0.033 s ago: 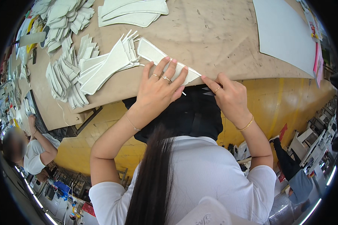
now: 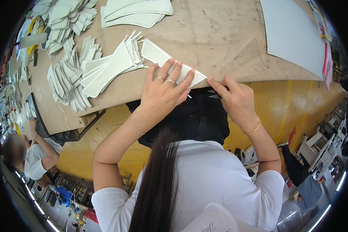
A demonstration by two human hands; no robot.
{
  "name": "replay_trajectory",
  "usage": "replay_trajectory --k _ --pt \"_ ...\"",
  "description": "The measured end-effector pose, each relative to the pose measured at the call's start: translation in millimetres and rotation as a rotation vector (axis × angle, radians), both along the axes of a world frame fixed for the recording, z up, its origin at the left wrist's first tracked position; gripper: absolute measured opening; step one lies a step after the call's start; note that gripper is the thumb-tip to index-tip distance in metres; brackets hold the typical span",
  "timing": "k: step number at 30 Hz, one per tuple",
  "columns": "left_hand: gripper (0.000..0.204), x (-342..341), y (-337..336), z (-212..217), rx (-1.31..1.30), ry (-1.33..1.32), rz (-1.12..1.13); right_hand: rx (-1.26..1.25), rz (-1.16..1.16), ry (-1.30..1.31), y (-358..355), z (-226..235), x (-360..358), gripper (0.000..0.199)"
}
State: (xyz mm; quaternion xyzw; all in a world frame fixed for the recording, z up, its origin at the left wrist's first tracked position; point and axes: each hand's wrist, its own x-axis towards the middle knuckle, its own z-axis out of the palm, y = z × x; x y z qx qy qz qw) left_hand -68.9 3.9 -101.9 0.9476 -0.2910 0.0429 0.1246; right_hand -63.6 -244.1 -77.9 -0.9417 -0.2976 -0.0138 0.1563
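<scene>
1. Works at a brown-covered table (image 2: 224,46), with a large white sheet (image 2: 294,42) at right.
2. Has a big heap of pale pieces (image 2: 67,21) at upper left; offers no clue there to finished or unfinished.
3. Shows two smaller groups nearer the front: a left stack (image 2: 62,83) and a fanned stack (image 2: 110,73), just left of the piece being handled. Cannot tell done from undone here either.
4. Presses with the left hand (image 2: 162,89), fingers spread, not closed round anything visible.
5. Curls the right hand (image 2: 237,96) closed around dark-bladed snips (image 2: 215,96), handles hidden, blades slightly parted.
6. Pins one pale panel (image 2: 157,53) by the table's front edge, right tip meeting the right index fingertip. Seems partway through, judging by the loose white end (image 2: 189,96) below.
</scene>
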Motion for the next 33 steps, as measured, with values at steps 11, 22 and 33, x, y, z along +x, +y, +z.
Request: replay_trajectory --k 11,22,33 --pt "0.038 23 -5 9 -0.049 0.088 -0.019 -0.067 0.024 -0.009 6 6 3 0.028" --pt "0.021 63 -20 26 -0.268 0.443 -0.058 0.104 -0.099 0.098 -15 15 26 0.027" --pt "0.027 140 -23 55 -0.521 0.867 0.178 0.186 -0.401 -0.029 -19 29 103 0.025"
